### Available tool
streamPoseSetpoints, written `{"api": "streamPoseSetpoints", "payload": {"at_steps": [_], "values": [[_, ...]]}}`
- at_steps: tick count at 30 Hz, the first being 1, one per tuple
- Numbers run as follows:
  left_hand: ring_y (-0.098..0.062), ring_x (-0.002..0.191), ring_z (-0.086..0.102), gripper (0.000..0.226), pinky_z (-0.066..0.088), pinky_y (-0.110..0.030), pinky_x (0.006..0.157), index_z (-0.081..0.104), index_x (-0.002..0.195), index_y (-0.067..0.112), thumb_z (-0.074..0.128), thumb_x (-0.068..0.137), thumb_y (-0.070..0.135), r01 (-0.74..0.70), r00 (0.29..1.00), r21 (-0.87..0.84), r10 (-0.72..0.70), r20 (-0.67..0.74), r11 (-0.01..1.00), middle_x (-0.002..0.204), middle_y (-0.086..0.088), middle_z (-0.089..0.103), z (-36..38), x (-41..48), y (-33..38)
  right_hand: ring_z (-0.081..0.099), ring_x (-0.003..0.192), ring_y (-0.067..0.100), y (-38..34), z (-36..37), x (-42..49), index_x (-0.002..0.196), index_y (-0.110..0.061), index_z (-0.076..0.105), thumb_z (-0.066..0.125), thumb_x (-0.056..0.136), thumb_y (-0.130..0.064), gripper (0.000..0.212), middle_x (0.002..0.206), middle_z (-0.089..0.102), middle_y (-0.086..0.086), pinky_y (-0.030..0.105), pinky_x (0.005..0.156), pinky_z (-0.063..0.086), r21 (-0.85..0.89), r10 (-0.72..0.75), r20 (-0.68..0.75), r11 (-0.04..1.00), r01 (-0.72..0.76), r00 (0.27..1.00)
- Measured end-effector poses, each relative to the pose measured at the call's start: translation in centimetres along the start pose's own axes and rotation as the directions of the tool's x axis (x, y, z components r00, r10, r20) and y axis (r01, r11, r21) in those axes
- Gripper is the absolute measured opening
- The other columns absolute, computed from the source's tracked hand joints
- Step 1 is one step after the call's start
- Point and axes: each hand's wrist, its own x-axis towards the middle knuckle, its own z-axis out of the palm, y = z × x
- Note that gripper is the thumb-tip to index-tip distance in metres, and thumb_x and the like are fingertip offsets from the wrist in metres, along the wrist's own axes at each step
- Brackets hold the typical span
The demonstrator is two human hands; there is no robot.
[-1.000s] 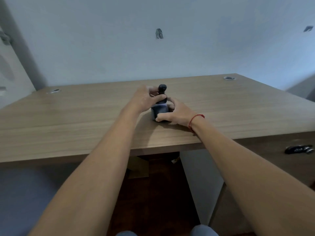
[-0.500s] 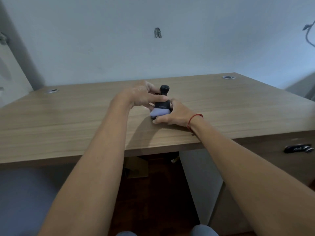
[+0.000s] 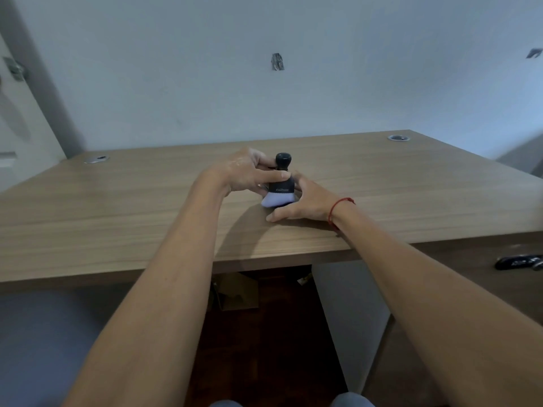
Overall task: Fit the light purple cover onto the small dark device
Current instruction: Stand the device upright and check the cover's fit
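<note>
The small dark device has a round knob on top and stands tilted a little above the wooden desk. The light purple cover sits at its lower end. My left hand is shut on the device's dark body, thumb in front and fingers behind the neck. My right hand rests on the desk just right of it. Its thumb lies flat on the wood below the cover, apart from it, and its fingers curve behind the device, partly hidden.
Two round metal grommets sit in the desk's far corners, left and right. A dark handle is on the drawer front at the right. The desk's front edge runs just behind my wrists. A wall stands behind the desk.
My left hand has lifted and tilted the device off the desk, so the light purple lower part now shows. My right hand has stayed on the desk, its thumb now off the base.
</note>
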Motion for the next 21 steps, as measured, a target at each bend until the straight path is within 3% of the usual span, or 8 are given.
{"api": "streamPoseSetpoints", "payload": {"at_steps": [3, 6, 8, 11, 13, 16, 17, 21], "values": [[-0.012, 0.085, 0.068, 0.026, 0.059, -0.023, 0.076, 0.066, 0.112, 0.007, 0.065, 0.088, 0.014, -0.055, 0.989, -0.041, 0.049, -0.141, 0.998, 0.101, -0.011, 0.071, -0.1, 0.3, -0.5, 0.053, 0.123, 0.016, 0.1, 0.3, 0.1, 0.138, -0.027, 0.041, 0.093, 0.061, -0.042, 0.094, 0.133, 0.054, -0.007, 0.039, 0.107, 0.044, -0.059, -0.012, -0.02, 0.998, 0.011, 1.0], [-0.02, 0.092, 0.066, 0.027, 0.055, -0.032, 0.087, 0.065, 0.113, 0.004, 0.066, 0.087, 0.012, -0.113, 0.962, -0.043, 0.098, -0.256, 0.993, 0.103, -0.016, 0.069, 0.0, 0.6, -1.3, 0.047, 0.122, 0.008, 0.1, 0.3, 0.1, 0.145, -0.027, 0.035, 0.093, 0.063, -0.037, 0.1, 0.132, 0.047, -0.015, 0.029, 0.105, 0.038, -0.018, -0.037, -0.005, 0.999, 0.037, 0.999], [-0.018, 0.092, 0.067, 0.026, 0.056, -0.029, 0.086, 0.066, 0.113, 0.005, 0.066, 0.087, 0.011, -0.092, 0.978, -0.066, 0.077, -0.194, 0.994, 0.102, -0.012, 0.07, -0.1, 0.3, -1.3, 0.046, 0.124, 0.008, 0.1, 0.4, 0.1, 0.149, -0.025, 0.031, 0.094, 0.061, -0.037, 0.108, 0.133, 0.047, -0.016, 0.028, 0.106, 0.037, -0.016, -0.026, -0.006, 1.0, 0.026, 1.0], [-0.006, 0.087, 0.069, 0.023, 0.058, -0.02, 0.076, 0.069, 0.109, 0.012, 0.067, 0.086, 0.015, -0.001, 1.0, 0.015, 0.001, 0.003, 1.0, 0.099, -0.002, 0.073, -0.9, -0.1, -0.2, 0.048, 0.136, 0.012, 0.1, 0.7, 0.1, 0.155, -0.028, 0.025, 0.095, 0.039, -0.059, 0.139, 0.148, 0.048, -0.013, 0.039, 0.116, 0.038, -0.036, -0.01, -0.027, 0.999, 0.009, 1.0], [-0.006, 0.084, 0.069, 0.022, 0.058, -0.018, 0.073, 0.069, 0.107, 0.012, 0.068, 0.085, 0.014, -0.01, 1.0, 0.049, 0.011, -0.007, 0.999, 0.094, 0.001, 0.072, -0.7, 0.0, 0.3, 0.048, 0.135, 0.014, 0.1, 0.6, 0.0, 0.154, -0.027, 0.026, 0.095, 0.043, -0.056, 0.133, 0.148, 0.049, -0.009, 0.04, 0.116, 0.039, -0.039, -0.007, -0.022, 0.999, 0.006, 1.0], [-0.018, 0.091, 0.066, 0.022, 0.057, -0.03, 0.082, 0.068, 0.107, 0.011, 0.068, 0.085, 0.013, -0.069, 0.986, 0.028, 0.072, -0.148, 0.997, 0.095, -0.009, 0.071, 0.3, 0.5, 0.1, 0.052, 0.128, 0.017, 0.0, 0.4, -0.1, 0.143, -0.025, 0.037, 0.093, 0.051, -0.05, 0.111, 0.139, 0.053, -0.006, 0.042, 0.111, 0.044, -0.053, -0.003, -0.028, 0.999, 0.001, 1.0], [-0.018, 0.092, 0.066, 0.023, 0.057, -0.031, 0.084, 0.068, 0.108, 0.011, 0.068, 0.085, 0.014, -0.062, 0.988, 0.027, 0.065, -0.141, 0.998, 0.099, -0.01, 0.071, 0.4, 0.6, 0.0, 0.052, 0.128, 0.017, 0.0, 0.4, -0.1, 0.144, -0.024, 0.037, 0.094, 0.051, -0.049, 0.112, 0.139, 0.053, -0.006, 0.042, 0.111, 0.044, -0.053, -0.006, -0.032, 0.999, 0.004, 0.999], [-0.003, 0.08, 0.07, 0.024, 0.056, -0.015, 0.067, 0.07, 0.107, 0.013, 0.07, 0.084, 0.019, 0.008, 1.0, 0.123, -0.011, 0.029, 0.992, 0.094, 0.0, 0.074, -0.1, 0.4, 0.6, 0.051, 0.129, 0.016, 0.1, 0.4, 0.1, 0.148, -0.026, 0.036, 0.095, 0.057, -0.042, 0.109, 0.14, 0.052, -0.006, 0.039, 0.112, 0.042, -0.052, -0.024, -0.042, 0.998, 0.022, 0.999]]}}
